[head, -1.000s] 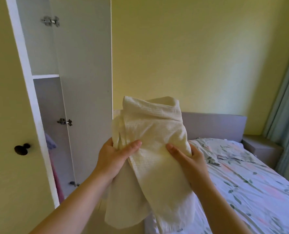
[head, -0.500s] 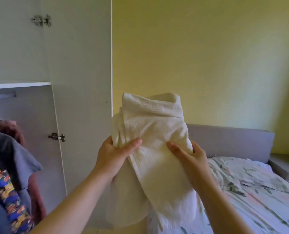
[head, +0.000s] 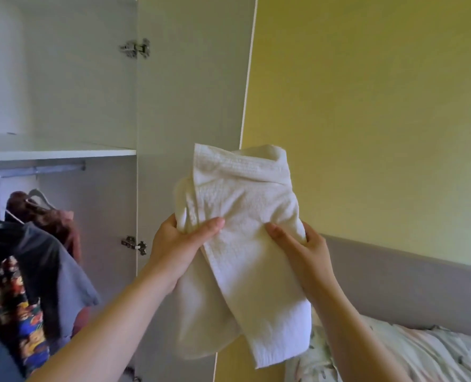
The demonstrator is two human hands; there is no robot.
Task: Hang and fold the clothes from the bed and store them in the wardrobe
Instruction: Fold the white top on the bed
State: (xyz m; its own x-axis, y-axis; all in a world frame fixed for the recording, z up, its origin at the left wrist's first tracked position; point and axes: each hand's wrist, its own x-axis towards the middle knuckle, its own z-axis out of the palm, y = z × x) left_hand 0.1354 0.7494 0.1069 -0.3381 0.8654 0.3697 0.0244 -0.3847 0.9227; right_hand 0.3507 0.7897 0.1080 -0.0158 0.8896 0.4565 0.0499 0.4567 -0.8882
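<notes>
— Left hand, head view: clasped on the left edge of the folded cream garment, thumb laid across the front, fingers behind and out of sight. Right hand: matching hold on the right edge, thumb on the front, fingertips wrapped round the side.

— Position of the garment?

— Held up in the air between both hands, in front of the open wardrobe door, roughly level with the shelf and to its right. Not touching door, shelf or bed. Lower ends hanging loose beneath the hands.

— Handling?

— Judged light and soft: waffle-textured weave, limp, sagging under its own weight. Not slippery, not fragile. Fold likely to slump if gripped at one edge only. Best taken at both sides of the bundle, as here, or supported flat from underneath before sliding onto a shelf.

— Hidden or doubtful?

— Kind of garment not determinable: folded over, only a band along the top edge showing. Back face and number of layers concealed. Compartment above the shelf only partly in frame. Rail cut off at the left edge. Hanging clothes partly cropped and blurred, count uncertain. Lower part of the wardrobe out of frame. Most of the bed cut off, so no telling whether any further clothes lie there.
</notes>
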